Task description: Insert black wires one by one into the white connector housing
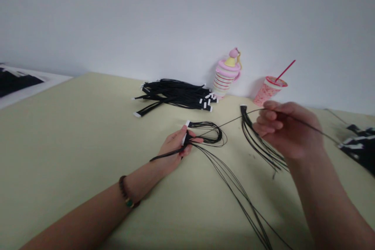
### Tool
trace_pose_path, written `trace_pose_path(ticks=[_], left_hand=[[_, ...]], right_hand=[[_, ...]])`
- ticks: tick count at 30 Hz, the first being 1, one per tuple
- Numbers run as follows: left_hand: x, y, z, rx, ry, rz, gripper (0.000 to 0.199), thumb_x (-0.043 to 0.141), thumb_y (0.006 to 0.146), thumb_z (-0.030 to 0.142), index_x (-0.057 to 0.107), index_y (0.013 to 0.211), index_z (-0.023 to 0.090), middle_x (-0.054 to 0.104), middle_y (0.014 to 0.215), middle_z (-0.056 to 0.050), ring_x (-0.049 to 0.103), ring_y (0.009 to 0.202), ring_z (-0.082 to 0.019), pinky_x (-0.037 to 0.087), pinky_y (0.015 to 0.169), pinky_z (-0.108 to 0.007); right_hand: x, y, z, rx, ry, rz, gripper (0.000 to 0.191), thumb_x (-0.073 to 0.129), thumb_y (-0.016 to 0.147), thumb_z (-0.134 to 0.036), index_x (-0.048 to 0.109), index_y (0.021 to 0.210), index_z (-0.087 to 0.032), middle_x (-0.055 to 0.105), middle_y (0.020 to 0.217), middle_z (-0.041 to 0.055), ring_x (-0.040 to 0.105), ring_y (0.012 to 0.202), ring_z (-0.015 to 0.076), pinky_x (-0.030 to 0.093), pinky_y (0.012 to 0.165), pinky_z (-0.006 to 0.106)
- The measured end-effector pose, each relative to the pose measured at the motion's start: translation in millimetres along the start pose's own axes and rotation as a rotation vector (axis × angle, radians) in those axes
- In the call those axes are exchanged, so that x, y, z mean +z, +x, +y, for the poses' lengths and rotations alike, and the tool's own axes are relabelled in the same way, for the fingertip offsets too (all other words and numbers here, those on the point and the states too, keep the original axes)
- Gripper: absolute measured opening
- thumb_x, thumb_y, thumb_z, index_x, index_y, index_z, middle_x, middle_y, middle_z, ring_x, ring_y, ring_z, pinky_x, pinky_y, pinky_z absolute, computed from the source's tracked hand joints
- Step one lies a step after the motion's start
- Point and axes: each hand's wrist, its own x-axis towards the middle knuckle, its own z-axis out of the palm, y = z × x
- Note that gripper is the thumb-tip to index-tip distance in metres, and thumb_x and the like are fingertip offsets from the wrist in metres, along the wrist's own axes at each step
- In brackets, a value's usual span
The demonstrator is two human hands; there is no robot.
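Observation:
My left hand [175, 144] is closed around the white-and-black connector end of a wire harness [218, 134]. Thin black wires loop out from it to the right, and several loose strands run down toward the table's front edge. A second white connector shows just above my thumb. Raised at the right, my right hand [281, 125] pinches one thin black wire [234, 119]. That wire stretches between both hands and trails on past my right wrist. Behind my right hand lies another harness [253, 134], its white connector at the top and its wires fanned downward.
A pile of black harnesses [175, 93] with white connectors lies at the back of the pale table [73, 144]. Beside it stand a pink striped cup [225, 76] and a pink tumbler with a red straw [269, 90]. More black harnesses [360, 148] lie at the right edge.

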Motion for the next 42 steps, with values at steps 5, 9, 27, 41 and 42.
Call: trace_pose_path(ticks=[5, 9, 27, 41, 42], left_hand=[[-1.2, 1, -2, 0.004, -0.011, 0.005, 0.031, 0.049, 0.085, 0.041, 0.049, 0.081, 0.010, 0.062, 0.080, -0.018, 0.035, 0.038, -0.003, 0.024, 0.035, -0.011], [-2.9, 2, -1, -0.036, 0.000, -0.017, 0.032, 0.049, 0.085, 0.042, 0.050, 0.080, 0.010, 0.062, 0.078, -0.019, 0.036, 0.038, -0.003, 0.022, 0.035, -0.011], [-2.3, 1, 2, -0.135, 0.108, -0.110, 0.039, 0.049, 0.083, 0.046, 0.054, 0.071, 0.009, 0.060, 0.060, -0.014, 0.031, 0.034, -0.005, 0.017, 0.034, -0.015], [1.3, 2, 1, -0.064, 0.126, -0.065, 0.037, 0.047, 0.084, 0.045, 0.051, 0.074, 0.010, 0.063, 0.070, -0.017, 0.033, 0.035, -0.004, 0.018, 0.035, -0.015], [1.2, 2, 1, -0.072, 0.128, -0.063, 0.037, 0.047, 0.084, 0.045, 0.051, 0.074, 0.010, 0.063, 0.070, -0.017, 0.033, 0.035, -0.004, 0.018, 0.035, -0.014]], right_hand=[[-24, 1, -25, -0.170, 0.057, 0.221, 0.023, 0.041, 0.076, -0.016, 0.063, 0.070, -0.019, 0.060, 0.073, 0.0016, 0.045, 0.051, 0.0061, 0.023, 0.043, 0.027], [-26, 0, -25, -0.316, 0.024, 0.217, 0.015, 0.052, 0.081, -0.018, 0.065, 0.073, -0.021, 0.054, 0.062, -0.0015, 0.044, 0.051, 0.0047, 0.030, 0.045, 0.024], [29, 5, 105, -0.087, -0.823, -0.252, 0.025, 0.052, 0.081, -0.033, 0.061, 0.078, -0.010, 0.052, 0.059, 0.0014, 0.039, 0.049, 0.0080, 0.027, 0.044, 0.018], [6, 9, 35, -0.325, -0.422, 0.157, 0.011, 0.062, 0.075, -0.023, 0.058, 0.074, -0.013, 0.039, 0.047, -0.0041, 0.032, 0.041, 0.0055, 0.019, 0.038, 0.017], [3, 10, 30, -0.335, -0.386, 0.188, 0.011, 0.063, 0.074, -0.022, 0.058, 0.073, -0.012, 0.038, 0.047, -0.0043, 0.032, 0.040, 0.0053, 0.018, 0.038, 0.017]])
